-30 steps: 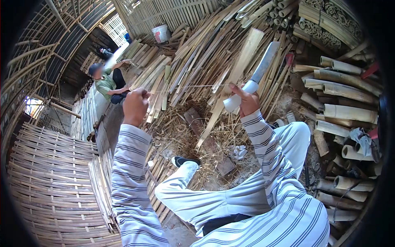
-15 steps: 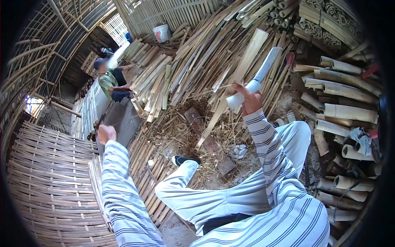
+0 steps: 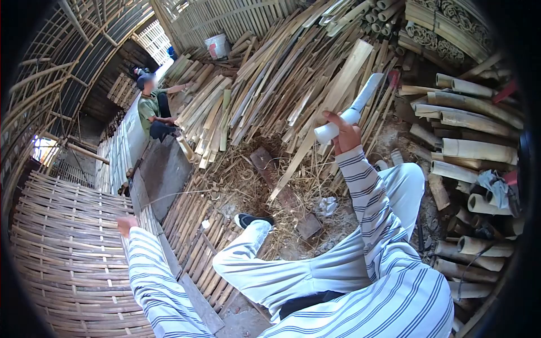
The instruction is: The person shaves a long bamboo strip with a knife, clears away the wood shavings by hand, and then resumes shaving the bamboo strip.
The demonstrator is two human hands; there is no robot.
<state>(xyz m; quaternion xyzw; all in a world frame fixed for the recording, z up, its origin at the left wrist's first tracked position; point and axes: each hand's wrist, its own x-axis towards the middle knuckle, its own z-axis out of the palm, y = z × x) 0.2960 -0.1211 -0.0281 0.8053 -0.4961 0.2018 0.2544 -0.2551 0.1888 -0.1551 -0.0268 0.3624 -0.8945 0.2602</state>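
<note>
My right hand (image 3: 346,135) is closed around the thick white handle of a knife (image 3: 367,93), whose broad pale blade points up and away. Behind it, a long bamboo slat (image 3: 344,84) leans across the pile. My left hand (image 3: 127,224) is stretched out to the left over the woven bamboo panel, closed and slightly blurred by motion. A thin bamboo strip (image 3: 174,195) trails from near its fingers toward the middle; its far end is hard to make out.
Split bamboo slats (image 3: 276,73) lie heaped ahead. Shavings and a wooden block (image 3: 284,194) lie before my legs. Cut bamboo poles (image 3: 479,149) are stacked at right, a woven panel (image 3: 73,253) at left. Another person (image 3: 152,107) sits at far left.
My left hand has moved down and left, with the thin strip lower than before. My right hand and the knife have shifted slightly. The other person has an arm stretched out more.
</note>
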